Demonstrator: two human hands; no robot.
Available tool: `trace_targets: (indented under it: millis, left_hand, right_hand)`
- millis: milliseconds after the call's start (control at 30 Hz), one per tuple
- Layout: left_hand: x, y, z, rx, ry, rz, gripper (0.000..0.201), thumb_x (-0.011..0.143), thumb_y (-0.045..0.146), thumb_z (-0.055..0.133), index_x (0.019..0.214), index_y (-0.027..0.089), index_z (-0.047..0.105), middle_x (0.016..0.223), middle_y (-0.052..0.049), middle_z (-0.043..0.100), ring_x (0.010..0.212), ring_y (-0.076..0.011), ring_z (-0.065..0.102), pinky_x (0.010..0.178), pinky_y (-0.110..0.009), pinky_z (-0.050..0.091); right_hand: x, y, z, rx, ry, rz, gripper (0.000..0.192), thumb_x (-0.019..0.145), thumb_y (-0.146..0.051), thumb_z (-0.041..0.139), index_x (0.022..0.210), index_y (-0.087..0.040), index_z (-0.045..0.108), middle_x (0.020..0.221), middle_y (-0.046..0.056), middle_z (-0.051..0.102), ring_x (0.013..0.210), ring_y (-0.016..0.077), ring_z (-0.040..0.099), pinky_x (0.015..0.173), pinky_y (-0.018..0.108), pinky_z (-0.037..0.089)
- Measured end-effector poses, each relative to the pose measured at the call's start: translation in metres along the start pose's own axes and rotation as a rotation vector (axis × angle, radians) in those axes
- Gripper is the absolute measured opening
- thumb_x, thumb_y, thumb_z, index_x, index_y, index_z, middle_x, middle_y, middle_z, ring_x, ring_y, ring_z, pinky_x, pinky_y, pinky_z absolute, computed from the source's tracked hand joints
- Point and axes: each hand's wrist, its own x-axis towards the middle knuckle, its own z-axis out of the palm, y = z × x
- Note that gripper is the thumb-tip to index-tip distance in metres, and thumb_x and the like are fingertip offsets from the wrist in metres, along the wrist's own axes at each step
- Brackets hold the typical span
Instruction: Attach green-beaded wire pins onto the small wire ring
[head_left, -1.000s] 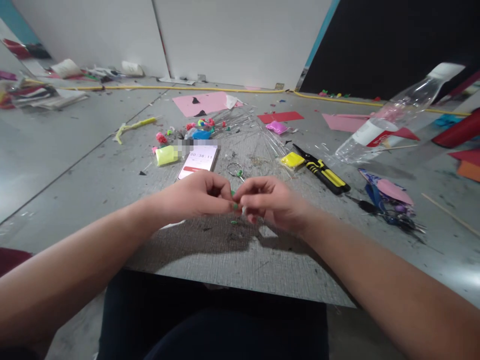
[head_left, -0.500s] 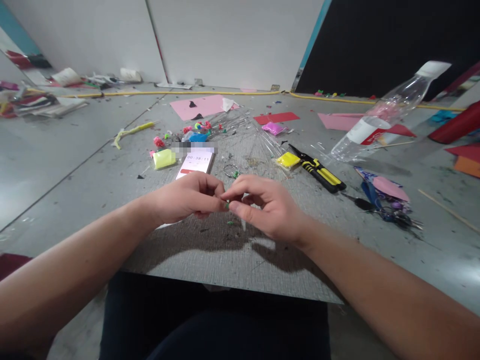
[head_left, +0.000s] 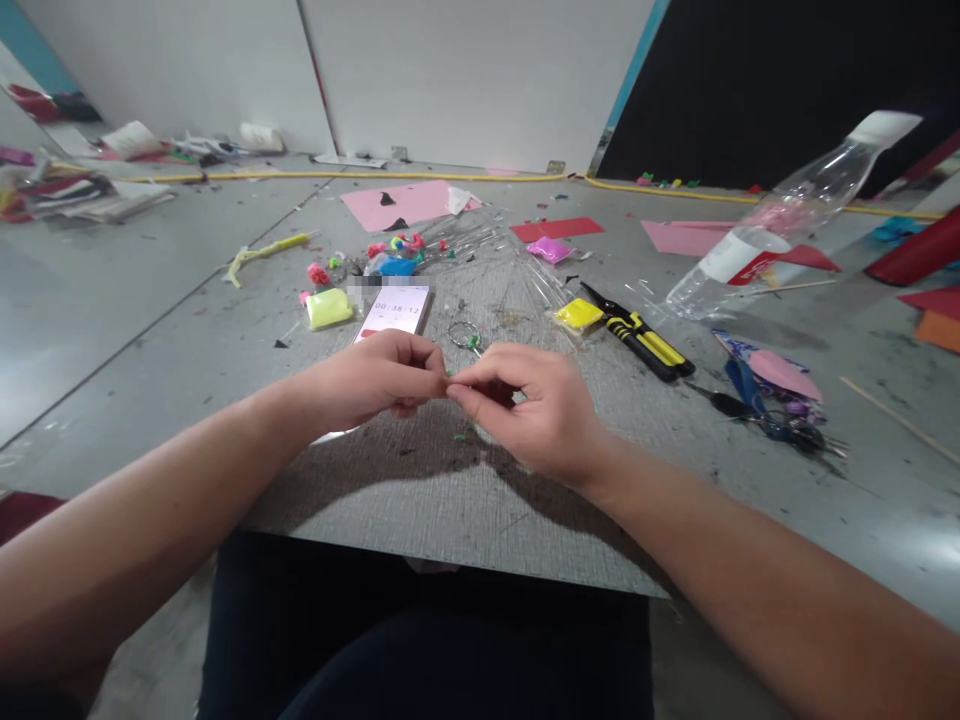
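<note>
Left hand [head_left: 379, 378] and right hand [head_left: 529, 405] meet fingertip to fingertip, fingers pinched together on a tiny green piece [head_left: 449, 374], above the grey textured surface [head_left: 465, 500], near a white smartphone [head_left: 395, 310]

Grey board [head_left: 465, 500], phone [head_left: 395, 311], key ring [head_left: 464, 336], yellow-handled pliers [head_left: 641, 338], plastic bottle [head_left: 787, 215], pink paper [head_left: 405, 203]

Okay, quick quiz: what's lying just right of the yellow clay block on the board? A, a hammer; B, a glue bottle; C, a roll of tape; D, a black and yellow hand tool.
D: a black and yellow hand tool lies just right of the yellow clay block, beyond the right hand and left hand pinching together at their fingertips.
</note>
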Motion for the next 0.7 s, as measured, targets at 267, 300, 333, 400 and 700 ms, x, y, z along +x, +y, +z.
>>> trace_targets:
  millis: [267,300,333,400,700]
  left_hand:
    - [0.001,0.001,-0.001,0.793,-0.136,0.228,0.029,0.082,0.04,0.068,0.096,0.016,0.073,0.083,-0.004,0.065,0.069,-0.0138,0.057,0.06,-0.024,0.043]
    - [0.001,0.0,-0.001,0.806,-0.174,0.254,0.028,0.083,0.039,0.067,0.098,0.016,0.074,0.086,-0.005,0.066,0.071,-0.0138,0.059,0.061,-0.024,0.044]
    - [0.001,-0.001,0.0,0.812,-0.204,0.276,0.027,0.084,0.037,0.066,0.1,0.016,0.075,0.089,-0.006,0.067,0.072,-0.0137,0.06,0.063,-0.024,0.044]
    - [0.001,-0.002,0.002,0.826,-0.222,0.31,0.025,0.085,0.033,0.066,0.101,0.017,0.076,0.093,-0.006,0.068,0.073,-0.0134,0.061,0.065,-0.024,0.045]
    - [-0.002,-0.006,0.011,0.891,-0.166,0.335,0.017,0.086,0.026,0.064,0.094,0.019,0.078,0.081,-0.002,0.062,0.067,-0.0119,0.058,0.065,-0.024,0.044]
  right_hand:
    - [0.004,0.005,-0.003,0.254,-0.023,0.289,0.011,0.091,-0.028,0.064,0.088,-0.018,0.065,0.081,0.001,0.064,0.071,0.011,0.056,0.057,0.024,0.043]
    - [0.004,0.007,-0.002,0.271,-0.021,0.292,0.011,0.09,-0.029,0.065,0.088,-0.018,0.065,0.082,0.001,0.064,0.073,0.0113,0.056,0.058,0.024,0.044]
    - [0.004,0.008,-0.002,0.295,-0.013,0.299,0.012,0.089,-0.03,0.066,0.088,-0.019,0.066,0.083,0.001,0.064,0.074,0.0115,0.057,0.059,0.024,0.044]
    - [0.005,0.011,0.0,0.369,0.009,0.323,0.016,0.087,-0.034,0.07,0.087,-0.019,0.067,0.081,0.0,0.063,0.072,0.0112,0.056,0.058,0.024,0.044]
    - [0.007,0.019,-0.001,0.643,0.092,0.542,0.034,0.078,-0.051,0.078,0.083,-0.019,0.068,0.059,-0.006,0.051,0.049,0.0066,0.044,0.043,0.023,0.034]
